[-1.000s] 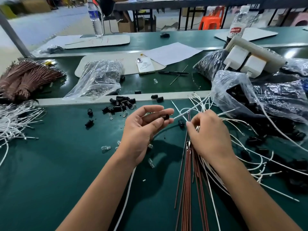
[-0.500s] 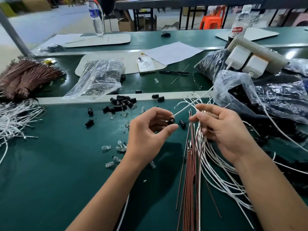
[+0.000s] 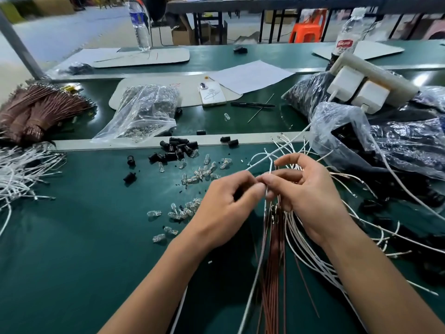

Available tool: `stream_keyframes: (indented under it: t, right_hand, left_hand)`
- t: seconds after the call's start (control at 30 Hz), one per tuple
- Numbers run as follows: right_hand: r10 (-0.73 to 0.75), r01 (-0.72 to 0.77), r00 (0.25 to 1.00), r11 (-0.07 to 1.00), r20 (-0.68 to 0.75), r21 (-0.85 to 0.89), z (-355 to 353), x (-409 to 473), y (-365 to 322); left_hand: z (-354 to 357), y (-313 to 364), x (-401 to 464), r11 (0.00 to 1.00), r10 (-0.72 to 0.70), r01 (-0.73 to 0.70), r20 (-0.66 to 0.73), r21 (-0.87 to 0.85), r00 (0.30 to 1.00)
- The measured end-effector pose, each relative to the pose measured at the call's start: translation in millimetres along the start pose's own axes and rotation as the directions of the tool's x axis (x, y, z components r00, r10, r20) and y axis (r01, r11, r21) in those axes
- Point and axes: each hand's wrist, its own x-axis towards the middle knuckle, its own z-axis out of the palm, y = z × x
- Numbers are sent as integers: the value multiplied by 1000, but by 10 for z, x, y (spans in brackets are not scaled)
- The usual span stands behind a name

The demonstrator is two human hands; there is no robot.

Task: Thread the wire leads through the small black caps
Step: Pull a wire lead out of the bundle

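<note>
no words or numbers can be read. white marks are seen on the red label of the clear plastic bottle (image 3: 346,43), and the blue label of the other clear plastic bottle (image 3: 139,22) is blurred too.

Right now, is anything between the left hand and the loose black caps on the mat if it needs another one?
Yes. Scattered clear bulbs lie between the left hand and the black caps, low and loose on the green mat; lifting over them should work.
</note>
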Motion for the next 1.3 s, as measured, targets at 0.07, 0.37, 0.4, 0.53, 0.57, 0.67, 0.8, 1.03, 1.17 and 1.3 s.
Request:
stream_keyframes:
  t: [0.07,0.37,0.4,0.53,0.57,0.67,0.8,1.03,1.17,1.3]
  right_hand:
    - [-64,65,997,997,-41,40,-10,10,-2]
    - [-413,407,910,876,-37,259,-165,-33,-198]
    - [-418,412,908,869,-40,273,-182,-31,-215]
    - [-435,437,897,847,-80,303,-223,-35,-254]
    - [-443,449,892,841,-95,302,-235,-34,-260]
    - [-448,474,881,831,-154,292,-242,-27,-265]
    - [-425,504,853,822,-304,265,-286,11,-256]
    - [-423,493,817,864,-392,97,-229,-7,-128]
    - [-179,180,984,978,-23,108,1,-73,15]
    - [-142,133,986,986,87,104,159,-86,90]
  left_hand:
    - [25,21,-13,990,51,-62,82,130,995]
    - [-200,3,38,930,207,-177,-64,322,976]
    - [-233,-13,51,926,216,-175,-88,336,973]
    - [-331,-90,71,904,202,-126,-151,408,968]
    - [-340,-108,72,885,216,-125,-158,449,963]
    - [-346,-127,66,843,258,-109,-217,527,941]
    - [-439,-131,75,881,287,-152,-252,447,924]
    - [-406,-128,104,992,122,-122,-331,21,936]
    - [-246,-83,89,986,157,-165,-234,-17,960]
    - [-122,-77,62,959,256,-243,-80,145,963]
